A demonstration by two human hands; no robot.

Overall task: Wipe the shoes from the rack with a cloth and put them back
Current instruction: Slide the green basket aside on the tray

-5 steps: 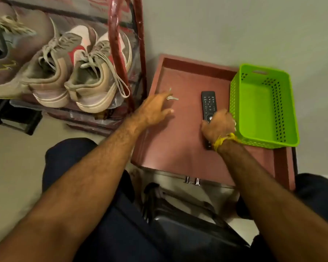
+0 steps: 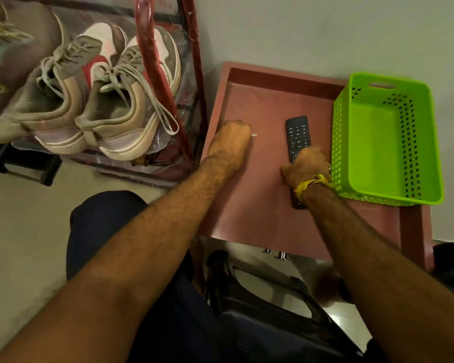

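Head view shows wiping not begun: no cloth in sight, shoes (image 2: 100,100) sit on the rack (image 2: 194,74), grey-beige, laces loose, soles scuffed. My left hand (image 2: 231,142) is closed over a small key (image 2: 254,135) on the red surface (image 2: 260,205); my right hand (image 2: 308,166) grips a remote (image 2: 298,132).

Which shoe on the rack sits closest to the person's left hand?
The grey sneaker at the right end of the row, behind the red rack post; its twin and the others lie farther from the left hand.
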